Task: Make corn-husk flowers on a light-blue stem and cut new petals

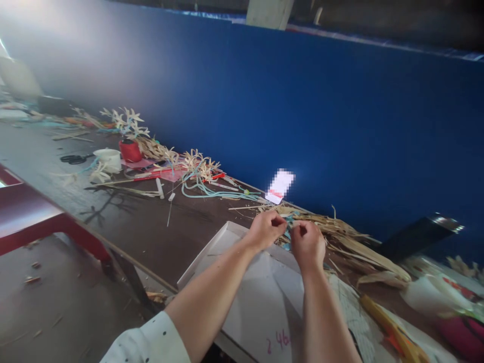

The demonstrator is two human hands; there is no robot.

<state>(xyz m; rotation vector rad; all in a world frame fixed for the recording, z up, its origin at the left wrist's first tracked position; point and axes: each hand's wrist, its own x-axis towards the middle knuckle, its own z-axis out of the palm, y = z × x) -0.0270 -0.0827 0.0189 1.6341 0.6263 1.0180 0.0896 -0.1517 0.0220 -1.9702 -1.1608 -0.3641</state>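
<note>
Both hands are raised over a white cardboard sheet (242, 282) on the dark table (143, 222). My left hand (265, 229) is closed in a pinch, and my right hand (308, 243) is closed in a pinch close beside it. Between the fingertips runs a thin light-blue strand (289, 223) with a bit of straw. Just beyond the hands lies a heap of dried straw leaves (348, 239).
Along the blue wall (340, 116) lie straw flowers (196, 164), blue cords (212, 191), a red pot (130, 150), a white bowl (108, 158), black scissors (73, 159) and a white card (280, 186). A red bench (30, 217) stands at left. Yellow-handled tool (393, 330) at right.
</note>
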